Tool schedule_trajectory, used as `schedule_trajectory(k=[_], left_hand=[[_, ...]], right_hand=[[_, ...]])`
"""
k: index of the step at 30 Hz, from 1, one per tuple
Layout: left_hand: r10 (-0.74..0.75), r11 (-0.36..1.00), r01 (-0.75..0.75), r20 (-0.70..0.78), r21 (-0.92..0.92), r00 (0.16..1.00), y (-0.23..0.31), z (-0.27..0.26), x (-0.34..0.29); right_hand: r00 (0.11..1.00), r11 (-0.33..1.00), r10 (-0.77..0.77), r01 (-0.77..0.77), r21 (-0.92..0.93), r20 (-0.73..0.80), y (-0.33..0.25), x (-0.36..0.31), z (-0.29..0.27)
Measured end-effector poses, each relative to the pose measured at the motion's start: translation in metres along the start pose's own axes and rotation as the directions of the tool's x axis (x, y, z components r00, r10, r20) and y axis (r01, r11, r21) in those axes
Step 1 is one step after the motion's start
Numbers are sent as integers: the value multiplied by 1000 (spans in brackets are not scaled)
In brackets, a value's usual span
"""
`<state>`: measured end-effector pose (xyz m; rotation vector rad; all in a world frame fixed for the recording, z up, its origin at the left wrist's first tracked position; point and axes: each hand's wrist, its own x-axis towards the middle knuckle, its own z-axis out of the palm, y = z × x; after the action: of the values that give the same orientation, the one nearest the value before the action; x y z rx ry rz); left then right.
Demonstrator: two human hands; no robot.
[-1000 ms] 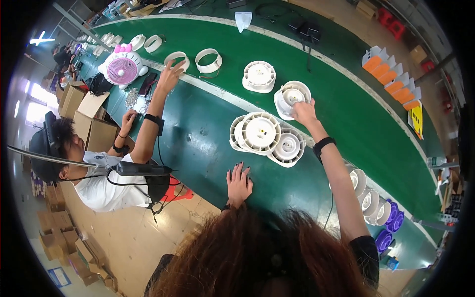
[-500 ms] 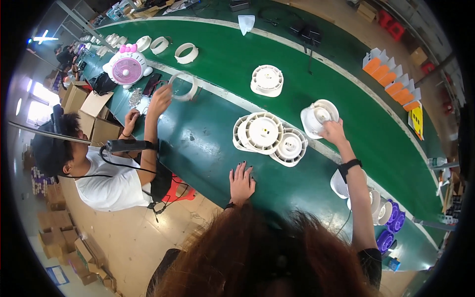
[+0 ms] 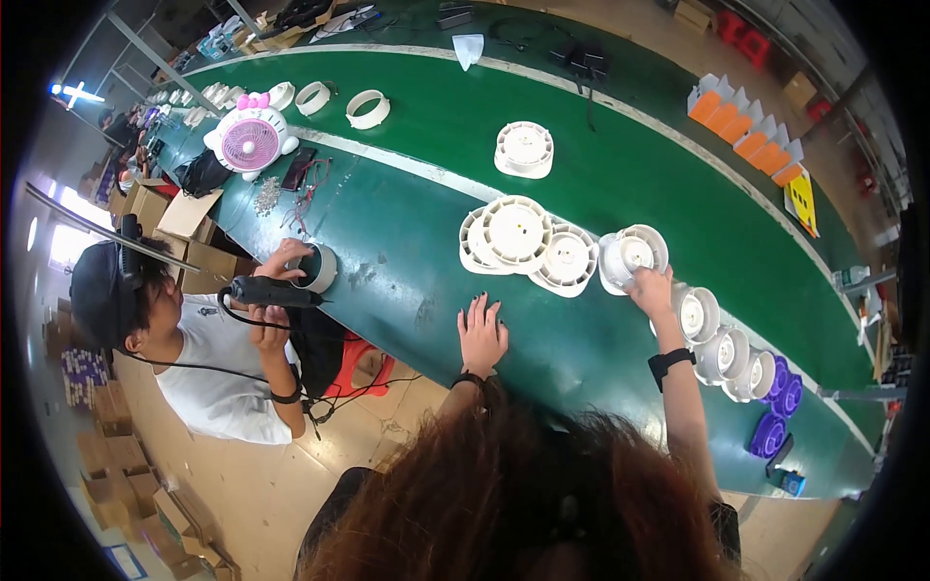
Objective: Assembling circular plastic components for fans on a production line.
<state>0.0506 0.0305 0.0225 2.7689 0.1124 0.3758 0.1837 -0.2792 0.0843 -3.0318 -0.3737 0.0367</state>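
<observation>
My left hand [image 3: 481, 334] rests palm down on the green table with its fingers spread, holding nothing. To the right, my right hand [image 3: 651, 293] grips the near rim of a white round plastic housing [image 3: 630, 250]; the fingertips are partly hidden inside it. This housing sits at the seam between table and belt. Just left of it is a cluster of white slotted housings [image 3: 517, 234], one lying on top of the others. From my right hand toward the near right runs a row of white cup-like housings [image 3: 722, 353].
Purple round parts [image 3: 768, 435] lie at the right end. Another white housing [image 3: 524, 148] is on the green belt [image 3: 426, 107]. At left, a co-worker holds a white ring [image 3: 320, 269] and a black electric screwdriver [image 3: 276, 291]. A pink-and-white fan [image 3: 250, 142] stands beyond.
My right hand has drawn the white housing toward me, from the belt to its near edge. The co-worker's ring has come down onto the table. My left hand remains flat.
</observation>
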Motion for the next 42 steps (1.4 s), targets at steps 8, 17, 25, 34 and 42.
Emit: schedule_trajectory(k=[8, 17, 25, 34, 42], left_hand=[[41, 999, -40, -78, 15, 996, -2, 2, -5], [3, 991, -13, -71, -134, 997, -4, 10, -6], [-176, 626, 410, 392, -664, 903, 47, 15, -51], [-220, 655, 502, 494, -564, 841, 105, 63, -49], [-433, -15, 780, 708, -625, 559, 127, 19, -91]], right_hand=[[999, 999, 36, -35, 23, -35, -19, -54, 9], [995, 996, -80, 79, 30, 61, -52, -138, 10], [938, 932, -223, 285, 225, -265, -60, -190, -60], [925, 57, 35, -380, 923, 378, 0, -150, 38], [891, -51, -209, -421, 906, 402, 14, -164, 45]])
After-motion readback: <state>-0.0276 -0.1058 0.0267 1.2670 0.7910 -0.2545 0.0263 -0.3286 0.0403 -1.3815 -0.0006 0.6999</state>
